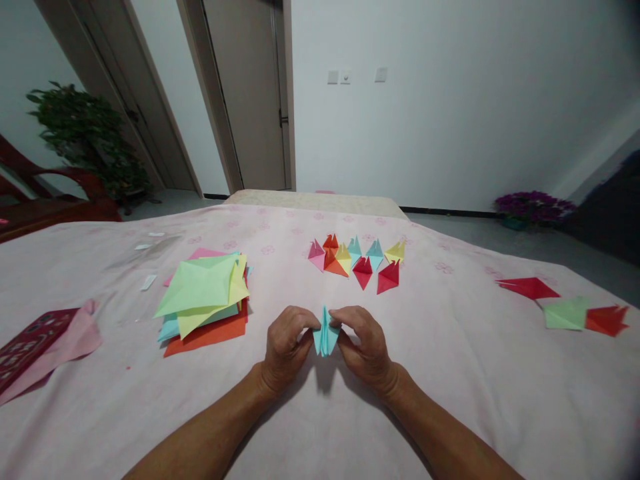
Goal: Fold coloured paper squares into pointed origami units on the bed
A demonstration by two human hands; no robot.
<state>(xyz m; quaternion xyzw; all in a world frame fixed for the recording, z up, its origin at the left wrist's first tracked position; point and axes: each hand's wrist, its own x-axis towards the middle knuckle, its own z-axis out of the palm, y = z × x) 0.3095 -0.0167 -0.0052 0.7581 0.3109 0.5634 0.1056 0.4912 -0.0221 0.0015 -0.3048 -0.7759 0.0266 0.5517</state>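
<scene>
Between my two hands is a light-blue folded paper crane (326, 337), held just above the cloth with its narrow points upward. My left hand (290, 343) pinches its left wing between thumb and forefinger. On the other side, my right hand (366, 343) grips the right wing in the same way. Beyond them stands a group of folded paper cranes in several colours, among them a red one (363, 272), a blue one (375, 253) and a yellow one (396, 252). Left of my hands lies an uneven stack of coloured paper sheets (197, 287), pale green on top.
At the right lie a red folded piece (530, 287), a pale green one (565, 313) and an orange one (606, 320). A dark red patterned item (35, 340) rests on pink cloth at the left. Clear plastic wrapping (163, 250) lies behind the stack. The tablecloth (450, 373) has wrinkles.
</scene>
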